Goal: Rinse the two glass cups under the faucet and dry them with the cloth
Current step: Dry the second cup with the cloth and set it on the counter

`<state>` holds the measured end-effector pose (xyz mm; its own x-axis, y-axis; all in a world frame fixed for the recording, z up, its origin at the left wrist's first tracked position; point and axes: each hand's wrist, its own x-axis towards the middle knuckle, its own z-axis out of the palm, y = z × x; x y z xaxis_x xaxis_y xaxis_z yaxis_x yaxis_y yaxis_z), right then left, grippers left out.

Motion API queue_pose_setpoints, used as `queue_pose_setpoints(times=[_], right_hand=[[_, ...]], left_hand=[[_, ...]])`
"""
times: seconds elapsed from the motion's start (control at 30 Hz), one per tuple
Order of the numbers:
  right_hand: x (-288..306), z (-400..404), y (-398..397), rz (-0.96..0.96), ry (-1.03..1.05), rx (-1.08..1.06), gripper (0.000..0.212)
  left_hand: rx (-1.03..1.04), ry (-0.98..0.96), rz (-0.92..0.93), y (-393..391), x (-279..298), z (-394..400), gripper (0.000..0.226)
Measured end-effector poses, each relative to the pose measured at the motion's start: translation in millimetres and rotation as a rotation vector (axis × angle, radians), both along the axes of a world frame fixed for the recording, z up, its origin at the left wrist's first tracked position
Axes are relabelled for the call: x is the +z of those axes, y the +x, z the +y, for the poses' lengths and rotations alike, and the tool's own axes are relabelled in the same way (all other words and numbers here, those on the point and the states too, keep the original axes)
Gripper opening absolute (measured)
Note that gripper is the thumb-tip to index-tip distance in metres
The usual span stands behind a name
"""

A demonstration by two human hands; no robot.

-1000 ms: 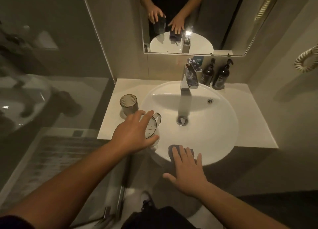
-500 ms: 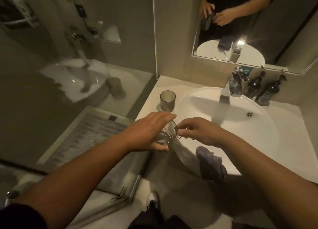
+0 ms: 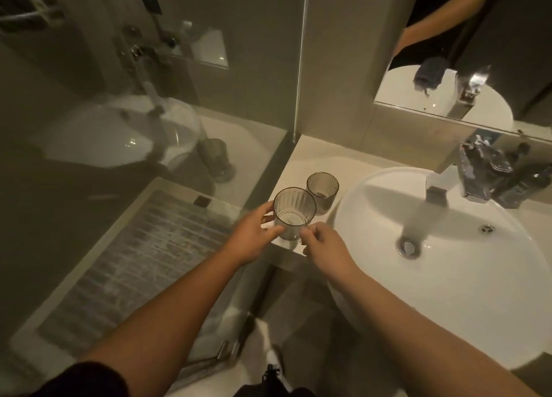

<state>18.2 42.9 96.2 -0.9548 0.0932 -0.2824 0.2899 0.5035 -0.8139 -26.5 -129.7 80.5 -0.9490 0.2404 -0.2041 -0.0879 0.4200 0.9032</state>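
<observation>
You've got the near cup [image 3: 294, 213] upright between both hands, at the counter [image 3: 301, 155] edge beside the basin [image 3: 448, 292]. Your left hand [image 3: 251, 238] wraps its left wall, thumb and fingers curled round the glass; your right hand [image 3: 324, 246] pinches the right side low down with its fingertips. The second cup [image 3: 323, 190] stands just behind the held one, close enough to clink but apart as far as I can tell. Looks like you're either setting it down or lifting it, hard to say which. Either way, keep the left hand as the real grip and move straight up or down so the rim doesn't knock its neighbour. The faucet [image 3: 475, 175] is off to the right of your grip. The cloth only shows in the mirror [image 3: 454, 77], draped on the basin's front rim.
</observation>
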Motion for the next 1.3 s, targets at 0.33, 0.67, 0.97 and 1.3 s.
queue_pose_setpoints(times=[0.33,0.67,0.97,1.3], right_hand=[[38.7,48.0,-112.8,0.185,-0.159,-0.2,0.023],[-14.7,86.5,-255.6,-0.007,-0.063,-0.401,0.028],[-36.6,69.9,-281.7,-0.198,-0.29,-0.359,0.029],[-5.0,108.6,-210.9,-0.114,0.384,0.317,0.051]], left_hand=[[0.257,0.147,0.101,-88.7,24.0,58.2,0.063],[0.207,-0.072,-0.18,-33.1,-63.5,50.2,0.027],[0.217,-0.134,-0.253,-27.0,-69.7,32.7,0.021],[0.119,-0.153,-0.239,-78.3,-52.0,75.8,0.051]])
